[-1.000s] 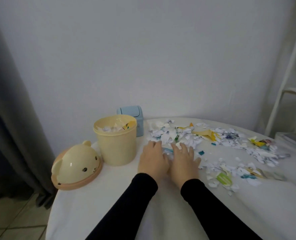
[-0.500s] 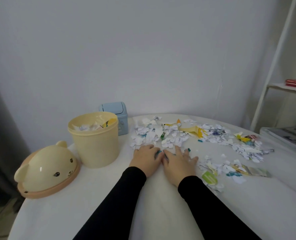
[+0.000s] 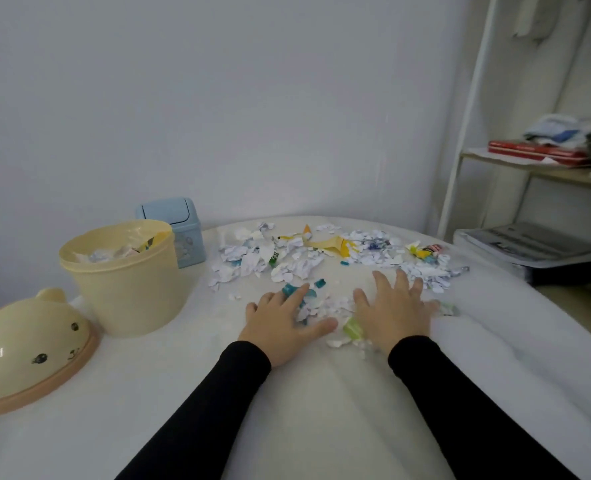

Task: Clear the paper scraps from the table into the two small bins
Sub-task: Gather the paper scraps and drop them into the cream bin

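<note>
Torn paper scraps (image 3: pixel 301 261), mostly white with some yellow, green and blue bits, lie across the far half of the white table (image 3: pixel 148 393). My left hand (image 3: pixel 280 323) and my right hand (image 3: pixel 394 310) rest flat on the cloth, fingers spread, with a small heap of scraps (image 3: pixel 328 306) between them. A cream bin (image 3: pixel 124 282) stands open at the left, with scraps inside it. Behind it stands a small blue bin (image 3: pixel 179 226) with its swing lid shut.
The cream bin's bear-face lid (image 3: pixel 27 348) lies on the table at the far left, near the edge. A white shelf unit (image 3: pixel 467 133) with books and cloth stands at the right, beside a stack of papers (image 3: pixel 529 244).
My hands, side by side before, have moved apart and to the right, and now flank a small heap of scraps. The camera has swung right and up.
</note>
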`<control>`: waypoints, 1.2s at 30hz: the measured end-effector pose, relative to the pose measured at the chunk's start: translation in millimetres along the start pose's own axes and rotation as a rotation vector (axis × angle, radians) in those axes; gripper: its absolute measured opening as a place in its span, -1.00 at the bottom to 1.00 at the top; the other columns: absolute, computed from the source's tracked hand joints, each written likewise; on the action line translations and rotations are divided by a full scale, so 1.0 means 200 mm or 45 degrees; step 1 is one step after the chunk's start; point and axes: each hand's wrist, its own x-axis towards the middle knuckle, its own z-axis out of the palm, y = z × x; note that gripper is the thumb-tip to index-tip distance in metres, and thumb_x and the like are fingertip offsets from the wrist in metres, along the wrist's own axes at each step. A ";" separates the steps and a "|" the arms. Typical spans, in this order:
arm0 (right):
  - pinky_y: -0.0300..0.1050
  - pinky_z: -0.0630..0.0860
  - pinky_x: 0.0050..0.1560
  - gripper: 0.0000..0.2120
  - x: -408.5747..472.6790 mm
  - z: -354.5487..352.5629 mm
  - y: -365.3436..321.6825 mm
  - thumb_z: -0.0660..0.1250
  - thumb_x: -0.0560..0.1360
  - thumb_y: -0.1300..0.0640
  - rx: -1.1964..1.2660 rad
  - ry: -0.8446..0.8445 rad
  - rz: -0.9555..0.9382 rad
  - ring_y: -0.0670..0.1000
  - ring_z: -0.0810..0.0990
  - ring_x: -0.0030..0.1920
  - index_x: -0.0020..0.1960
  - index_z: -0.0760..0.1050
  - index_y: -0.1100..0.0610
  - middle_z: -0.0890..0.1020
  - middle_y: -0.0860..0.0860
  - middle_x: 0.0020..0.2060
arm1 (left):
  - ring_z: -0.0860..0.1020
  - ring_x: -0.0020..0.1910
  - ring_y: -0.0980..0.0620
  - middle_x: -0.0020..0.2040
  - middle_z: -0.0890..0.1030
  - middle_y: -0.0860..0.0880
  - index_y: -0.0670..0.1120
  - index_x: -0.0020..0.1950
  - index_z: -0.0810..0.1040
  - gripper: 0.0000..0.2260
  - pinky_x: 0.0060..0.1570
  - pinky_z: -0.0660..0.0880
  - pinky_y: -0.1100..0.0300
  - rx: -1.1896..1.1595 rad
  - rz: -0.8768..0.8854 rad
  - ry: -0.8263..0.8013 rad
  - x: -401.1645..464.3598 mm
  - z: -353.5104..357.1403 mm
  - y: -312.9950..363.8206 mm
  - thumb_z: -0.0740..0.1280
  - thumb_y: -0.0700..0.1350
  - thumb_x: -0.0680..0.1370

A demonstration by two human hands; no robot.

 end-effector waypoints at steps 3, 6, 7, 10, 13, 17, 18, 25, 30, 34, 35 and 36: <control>0.20 0.07 0.45 -0.38 0.05 -0.01 0.14 -0.02 0.55 -0.28 0.076 -0.071 0.151 0.28 0.03 0.48 0.52 0.07 0.00 0.07 0.14 0.52 | 0.14 0.45 -0.02 0.46 0.24 0.05 0.19 0.52 0.02 0.01 0.37 0.07 -0.03 0.048 -0.012 -0.012 -0.02 0.05 0.13 0.07 0.63 0.16; 0.09 0.16 0.42 -0.39 0.05 0.01 0.14 0.04 0.56 -0.24 0.204 -0.093 0.073 0.23 0.18 0.44 0.51 0.11 0.04 0.16 0.14 0.48 | 0.18 0.43 -0.06 0.47 0.23 0.01 0.08 0.52 0.11 -0.02 0.37 0.10 -0.04 0.098 -0.037 0.036 0.02 0.10 0.23 0.14 0.57 0.24; 0.05 0.20 0.39 -0.42 0.04 0.01 0.12 0.07 0.57 -0.21 0.266 -0.084 0.002 0.19 0.22 0.43 0.50 0.14 0.04 0.18 0.12 0.48 | 0.22 0.40 -0.06 0.45 0.27 0.01 0.06 0.50 0.17 -0.08 0.34 0.13 -0.02 0.102 -0.038 0.078 0.04 0.11 0.25 0.12 0.55 0.27; -0.03 0.34 0.30 -0.52 0.03 0.00 0.08 0.12 0.58 -0.09 0.338 0.034 -0.212 0.07 0.38 0.35 0.46 0.27 0.03 0.33 0.02 0.42 | 0.31 0.33 -0.01 0.35 0.38 0.05 0.08 0.41 0.33 -0.24 0.27 0.18 0.04 0.071 -0.032 0.188 0.08 0.12 0.26 0.11 0.46 0.32; -0.03 0.35 0.26 -0.56 0.04 -0.01 0.09 0.13 0.56 -0.12 0.272 0.188 -0.347 0.03 0.37 0.31 0.41 0.34 -0.02 0.41 -0.04 0.35 | 0.26 0.33 0.02 0.32 0.35 0.08 0.18 0.31 0.38 -0.34 0.22 0.16 0.02 0.143 -0.030 0.414 0.07 0.09 0.19 0.13 0.44 0.29; 0.12 0.13 0.38 -0.35 0.06 0.04 0.10 0.04 0.49 -0.37 0.080 -0.016 -0.333 0.13 0.07 0.48 0.50 0.13 -0.12 0.15 0.02 0.49 | 0.05 0.49 -0.06 0.53 0.08 0.02 0.21 0.47 0.14 -0.14 0.34 0.07 -0.10 0.098 -0.118 0.315 0.06 0.07 0.13 -0.08 0.52 0.21; 0.16 0.07 0.41 -0.33 0.07 0.06 0.10 0.02 0.48 -0.39 0.084 -0.099 -0.327 0.16 -0.02 0.51 0.52 0.06 -0.13 0.07 0.03 0.52 | 0.00 0.51 -0.07 0.56 0.01 0.04 0.21 0.50 0.06 -0.12 0.38 0.03 -0.11 0.067 -0.111 0.230 0.07 0.08 0.12 -0.10 0.52 0.22; 0.02 0.20 0.35 -0.45 0.16 0.07 0.08 0.06 0.56 -0.23 0.185 0.079 -0.505 0.06 0.15 0.46 0.51 0.13 -0.09 0.08 0.00 0.52 | 0.11 0.47 0.03 0.54 0.11 0.07 0.08 0.53 0.12 -0.52 0.35 0.06 0.05 0.063 0.115 0.047 0.20 0.09 0.11 0.07 0.04 0.60; 0.13 0.12 0.41 -0.35 0.19 0.10 0.04 0.00 0.49 -0.39 0.075 -0.138 -0.598 0.06 0.05 0.50 0.51 0.04 -0.18 0.03 -0.03 0.53 | 0.20 0.39 0.07 0.46 0.27 0.12 0.12 0.46 0.26 -0.49 0.27 0.08 0.11 -0.031 0.094 0.096 0.21 0.04 0.09 -0.04 0.08 0.51; 0.11 0.13 0.35 -0.51 0.20 0.11 0.04 -0.01 0.58 -0.23 -0.028 -0.189 -0.697 0.04 0.17 0.44 0.49 0.10 -0.20 0.20 -0.07 0.48 | 0.10 0.45 0.03 0.53 0.11 0.09 0.17 0.52 0.12 -0.42 0.34 0.02 0.06 0.074 0.079 0.022 0.17 0.06 0.11 -0.05 0.26 0.50; 0.08 0.16 0.32 -0.57 0.21 0.11 0.03 0.00 0.60 -0.18 -0.016 -0.175 -0.707 0.04 0.21 0.40 0.46 0.19 -0.19 0.27 -0.08 0.43 | 0.08 0.46 0.01 0.54 0.09 0.08 0.15 0.53 0.09 -0.43 0.35 0.02 0.04 0.140 0.068 -0.009 0.17 0.08 0.12 -0.03 0.27 0.54; 0.05 0.19 0.29 -0.62 0.21 0.10 0.03 0.01 0.61 -0.15 0.014 -0.148 -0.708 0.03 0.26 0.36 0.41 0.27 -0.18 0.32 -0.08 0.37 | 0.08 0.46 -0.01 0.54 0.08 0.07 0.12 0.54 0.07 -0.45 0.35 0.02 0.03 0.193 0.056 -0.023 0.17 0.09 0.12 -0.01 0.25 0.57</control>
